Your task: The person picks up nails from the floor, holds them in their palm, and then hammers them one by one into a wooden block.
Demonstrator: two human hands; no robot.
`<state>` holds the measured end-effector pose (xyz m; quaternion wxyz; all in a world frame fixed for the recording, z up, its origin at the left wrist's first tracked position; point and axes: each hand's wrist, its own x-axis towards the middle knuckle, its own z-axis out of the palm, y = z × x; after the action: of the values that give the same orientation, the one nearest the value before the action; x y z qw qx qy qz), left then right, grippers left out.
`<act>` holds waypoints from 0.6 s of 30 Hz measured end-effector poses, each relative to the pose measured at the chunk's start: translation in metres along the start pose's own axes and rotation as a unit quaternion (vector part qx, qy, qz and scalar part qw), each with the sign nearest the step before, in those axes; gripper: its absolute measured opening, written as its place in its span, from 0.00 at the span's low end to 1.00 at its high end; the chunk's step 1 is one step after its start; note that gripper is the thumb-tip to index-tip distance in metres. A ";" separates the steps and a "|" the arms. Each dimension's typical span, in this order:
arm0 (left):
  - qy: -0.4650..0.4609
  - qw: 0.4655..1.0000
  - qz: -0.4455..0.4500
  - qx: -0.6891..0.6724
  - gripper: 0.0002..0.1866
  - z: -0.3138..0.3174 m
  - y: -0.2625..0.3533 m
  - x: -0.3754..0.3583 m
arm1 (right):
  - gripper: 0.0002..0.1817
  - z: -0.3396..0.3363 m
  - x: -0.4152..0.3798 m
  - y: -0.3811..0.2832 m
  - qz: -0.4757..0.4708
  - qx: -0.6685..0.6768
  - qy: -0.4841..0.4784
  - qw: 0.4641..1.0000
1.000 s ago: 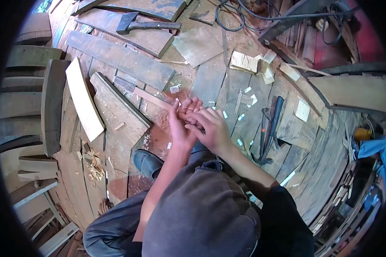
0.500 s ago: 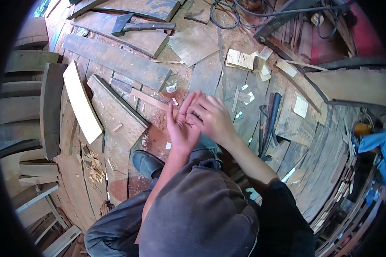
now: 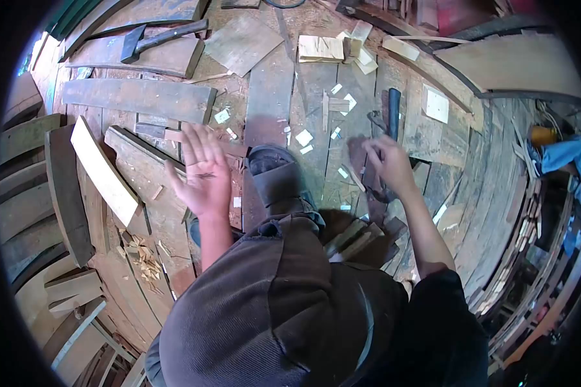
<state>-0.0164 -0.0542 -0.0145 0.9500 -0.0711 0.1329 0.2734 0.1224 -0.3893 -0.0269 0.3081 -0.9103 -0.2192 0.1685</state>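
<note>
Head view: thin nail-like pieces [image 3: 205, 175] lying on upturned left hand [image 3: 206, 188].

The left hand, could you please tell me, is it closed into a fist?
No, the left hand is open with its palm showing and a few thin dark pieces lying on it.

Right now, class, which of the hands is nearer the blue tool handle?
Right: in view, the right hand is just below the blue tool handle; the left hand, palm up, is well to its left.
</note>
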 end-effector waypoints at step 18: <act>-0.019 0.999 0.029 0.006 0.27 0.000 0.013 -0.001 | 0.06 0.061 -0.056 0.043 0.002 -0.003 -0.120 0.993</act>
<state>-0.0244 -0.0438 -0.0149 0.9445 -0.0564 0.1188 0.3012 0.0603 -0.4185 -0.0901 0.2764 -0.8848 -0.2534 0.2767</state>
